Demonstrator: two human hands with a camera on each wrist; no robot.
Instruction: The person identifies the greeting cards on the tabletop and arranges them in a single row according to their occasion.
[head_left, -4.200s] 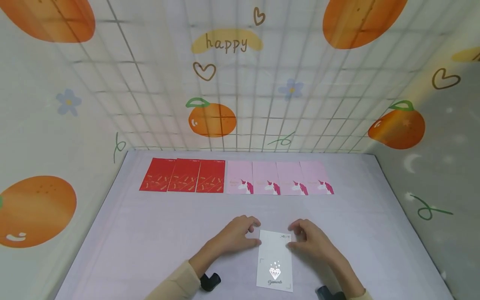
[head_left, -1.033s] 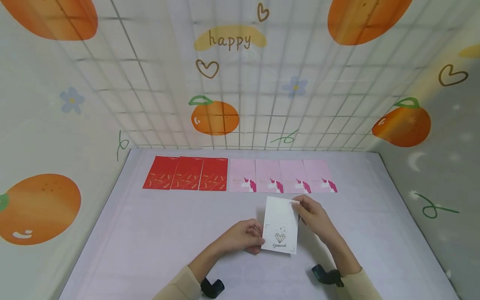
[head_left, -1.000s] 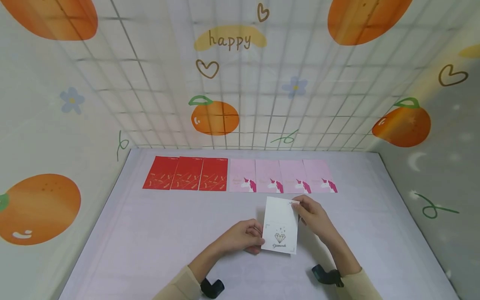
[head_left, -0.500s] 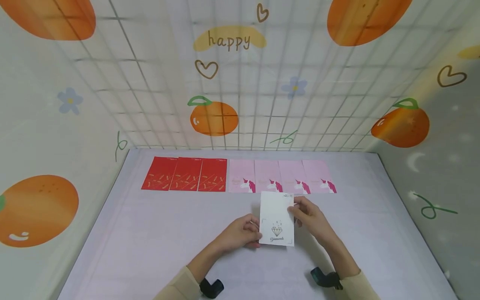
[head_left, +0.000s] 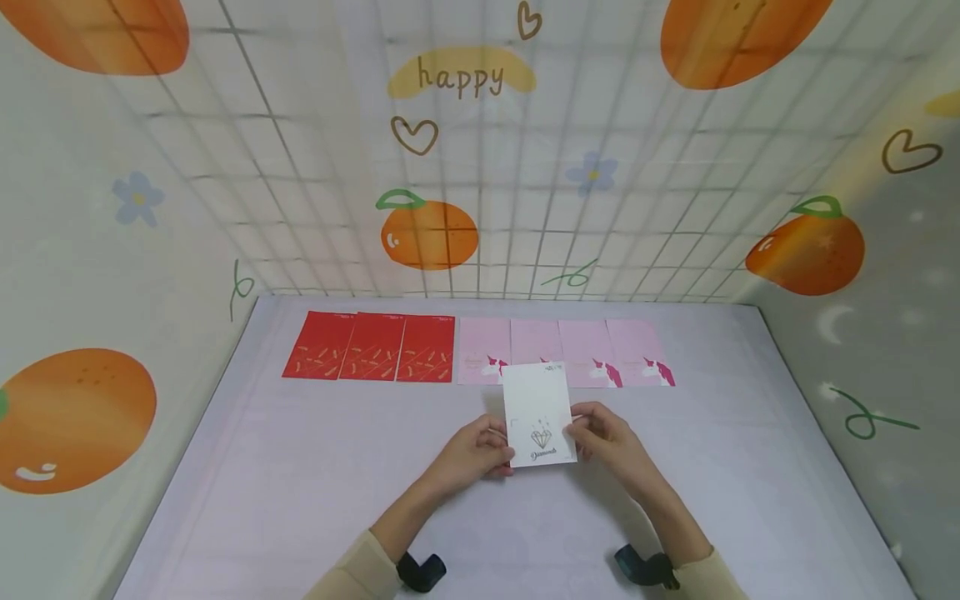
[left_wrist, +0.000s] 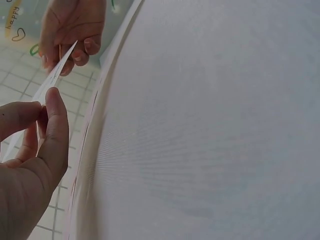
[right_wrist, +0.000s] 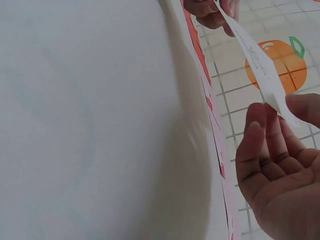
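A white card [head_left: 537, 408] printed with a diamond and the word "Diamonds" is held up off the table between both hands. My left hand [head_left: 472, 452] pinches its lower left edge between thumb and fingers. On the opposite edge, my right hand [head_left: 606, 437] pinches it with the thumb in front and fingers behind. Both wrist views show the card [right_wrist: 257, 62] raised and seen nearly edge-on. In the head view its top overlaps the row of pink unicorn cards [head_left: 585, 342], covering part of two of them.
Three red cards [head_left: 371, 346], slightly overlapping, lie left of the pink ones in the same row near the table's far edge. The white table [head_left: 300, 483] meets a gridded, fruit-printed backdrop [head_left: 637, 167]. Dark wrist cameras [head_left: 422, 573] sit on both wrists.
The white card, flat on the table at first with hands beside it, was lifted by both hands. Since then it has moved away from me and leftward, toward the row of cards.
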